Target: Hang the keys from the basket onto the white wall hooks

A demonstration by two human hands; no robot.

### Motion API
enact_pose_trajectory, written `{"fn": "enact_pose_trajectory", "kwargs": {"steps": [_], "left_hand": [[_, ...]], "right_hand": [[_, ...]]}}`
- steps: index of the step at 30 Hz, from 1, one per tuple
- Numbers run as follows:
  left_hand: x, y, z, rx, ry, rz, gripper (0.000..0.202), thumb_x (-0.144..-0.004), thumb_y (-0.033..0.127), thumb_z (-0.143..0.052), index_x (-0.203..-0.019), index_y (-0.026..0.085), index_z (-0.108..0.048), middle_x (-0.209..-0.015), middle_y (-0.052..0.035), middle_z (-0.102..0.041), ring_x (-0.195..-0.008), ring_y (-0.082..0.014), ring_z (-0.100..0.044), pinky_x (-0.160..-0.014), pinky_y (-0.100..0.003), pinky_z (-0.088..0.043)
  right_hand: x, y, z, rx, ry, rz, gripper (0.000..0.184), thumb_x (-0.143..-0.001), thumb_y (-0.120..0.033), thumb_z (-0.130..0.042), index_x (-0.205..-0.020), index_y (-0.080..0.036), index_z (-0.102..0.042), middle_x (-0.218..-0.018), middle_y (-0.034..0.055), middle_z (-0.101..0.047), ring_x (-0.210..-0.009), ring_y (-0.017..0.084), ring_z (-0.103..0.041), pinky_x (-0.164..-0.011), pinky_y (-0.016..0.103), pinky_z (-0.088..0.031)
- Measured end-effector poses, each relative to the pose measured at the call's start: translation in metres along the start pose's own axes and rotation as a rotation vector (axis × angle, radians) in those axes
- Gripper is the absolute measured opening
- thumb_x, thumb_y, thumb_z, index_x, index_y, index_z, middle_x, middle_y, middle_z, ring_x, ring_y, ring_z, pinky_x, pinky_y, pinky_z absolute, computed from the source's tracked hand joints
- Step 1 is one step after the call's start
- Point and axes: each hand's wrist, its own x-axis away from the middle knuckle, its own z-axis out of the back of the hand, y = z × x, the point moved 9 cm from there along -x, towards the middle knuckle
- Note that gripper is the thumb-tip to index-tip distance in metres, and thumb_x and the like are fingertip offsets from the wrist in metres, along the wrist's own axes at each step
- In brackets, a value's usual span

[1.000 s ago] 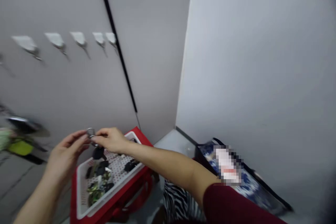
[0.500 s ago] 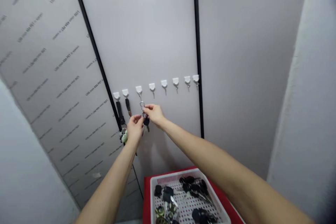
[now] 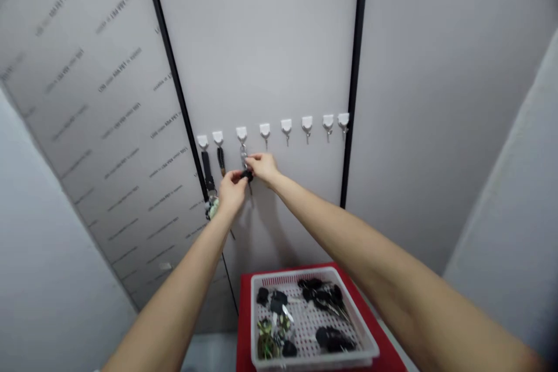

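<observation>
A: What could go wrong?
B: Your left hand [image 3: 232,189] pinches the black key [image 3: 247,176], your right hand [image 3: 264,167] its metal clasp [image 3: 243,154], just below the third hook [image 3: 241,133] from the left. If it's unseated, which I can't tell, it could drop.
A: Counts?
B: Eight hooks [image 3: 307,122], two hanging straps [image 3: 207,167], one basket [image 3: 254,319]; its piled keys [image 3: 333,340] overlap too much.

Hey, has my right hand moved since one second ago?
Yes, your right hand has moved up, away from the white basket, to just below the white hooks.
</observation>
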Motion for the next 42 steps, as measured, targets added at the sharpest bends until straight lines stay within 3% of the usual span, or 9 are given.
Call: {"fn": "enact_pose_trajectory", "kwargs": {"steps": [3, 5, 10, 14, 19, 25, 30, 35, 42], "left_hand": [[0.027, -0.021, 0.001, -0.006, -0.004, 0.017, 0.023, -0.055, 0.018, -0.050, -0.077, 0.012, -0.051, -0.074, -0.0022, -0.054, -0.070, -0.0108, -0.049, -0.071, -0.027, -0.036], [0.055, -0.042, -0.006, -0.017, -0.059, 0.042, 0.025, -0.055, 0.019, -0.050, -0.079, 0.012, -0.051, -0.076, -0.0022, -0.054, -0.071, -0.0110, -0.049, -0.072, -0.027, -0.036], [0.153, -0.101, -0.038, -0.257, -0.407, 0.159, 0.023, -0.060, 0.018, -0.046, -0.081, 0.013, -0.050, -0.080, -0.0042, -0.054, -0.074, -0.0123, -0.049, -0.070, -0.026, -0.037], [0.203, -0.120, -0.048, -0.591, -0.653, 0.015, 0.021, -0.061, 0.014, -0.043, -0.080, 0.017, -0.052, -0.085, -0.0037, -0.054, -0.082, -0.0141, -0.046, -0.074, -0.026, -0.033], [0.211, -0.126, -0.042, -0.926, -0.726, -0.066, 0.027, -0.064, 0.015, -0.039, -0.087, 0.021, -0.051, -0.092, -0.0025, -0.054, -0.089, -0.0164, -0.044, -0.080, -0.031, -0.026], [0.218, -0.127, -0.053, -1.016, -0.755, -0.109, 0.028, -0.063, 0.025, -0.044, -0.090, 0.022, -0.049, -0.091, -0.0040, -0.055, -0.088, -0.0185, -0.045, -0.086, -0.039, -0.013], [0.223, -0.125, -0.062, -0.984, -0.773, -0.108, 0.025, -0.063, 0.025, -0.043, -0.087, 0.023, -0.049, -0.086, -0.0030, -0.057, -0.084, -0.0176, -0.047, -0.086, -0.039, -0.011], [0.227, -0.122, -0.064, -0.913, -0.780, -0.120, 0.025, -0.064, 0.021, -0.042, -0.088, 0.022, -0.048, -0.089, -0.0034, -0.056, -0.086, -0.0170, -0.046, -0.087, -0.038, -0.011], [0.220, -0.116, -0.057, -0.811, -0.669, -0.105, 0.024, -0.064, 0.015, -0.039, -0.086, 0.019, -0.048, -0.090, -0.0033, -0.053, -0.087, -0.0154, -0.044, -0.086, -0.033, -0.019]], "right_hand": [[0.023, 0.015, 0.013, 0.008, -0.056, 0.050, 0.018, -0.061, -0.020, -0.048, -0.074, -0.012, -0.056, -0.062, -0.0006, -0.054, -0.055, 0.006, -0.049, -0.054, 0.020, -0.039], [0.048, 0.037, 0.019, 0.034, -0.181, 0.034, 0.018, -0.061, -0.018, -0.047, -0.075, -0.012, -0.055, -0.061, -0.0013, -0.054, -0.053, 0.005, -0.048, -0.053, 0.020, -0.039], [0.143, 0.122, 0.035, 0.306, -0.598, -0.038, 0.017, -0.056, -0.015, -0.050, -0.072, -0.010, -0.057, -0.060, -0.0002, -0.056, -0.054, 0.006, -0.048, -0.057, 0.020, -0.038], [0.202, 0.180, 0.059, 0.502, -0.778, -0.123, 0.023, -0.056, -0.017, -0.050, -0.077, -0.012, -0.057, -0.063, 0.0004, -0.058, -0.056, 0.008, -0.049, -0.053, 0.018, -0.037], [0.236, 0.200, 0.070, 0.649, -0.923, -0.103, 0.033, -0.050, -0.023, -0.055, -0.082, -0.015, -0.057, -0.073, 0.0022, -0.058, -0.064, 0.011, -0.051, -0.053, 0.017, -0.036], [0.246, 0.198, 0.060, 0.854, -0.968, 0.068, 0.027, -0.052, -0.025, -0.053, -0.077, -0.019, -0.059, -0.064, 0.0017, -0.058, -0.057, 0.012, -0.049, -0.048, 0.019, -0.031], [0.243, 0.200, 0.057, 0.707, -0.906, 0.017, 0.021, -0.057, -0.023, -0.049, -0.074, -0.017, -0.058, -0.057, -0.0005, -0.056, -0.050, 0.008, -0.045, -0.045, 0.016, -0.029], [0.227, 0.195, 0.061, 0.482, -0.763, -0.034, 0.017, -0.060, -0.014, -0.043, -0.070, -0.013, -0.056, -0.056, -0.0007, -0.053, -0.049, 0.006, -0.043, -0.047, 0.016, -0.031], [0.208, 0.199, 0.074, 0.185, -0.598, -0.257, 0.011, -0.059, -0.012, -0.043, -0.068, -0.012, -0.050, -0.046, -0.0056, -0.041, -0.041, 0.004, -0.036, -0.042, 0.016, -0.029]]}}
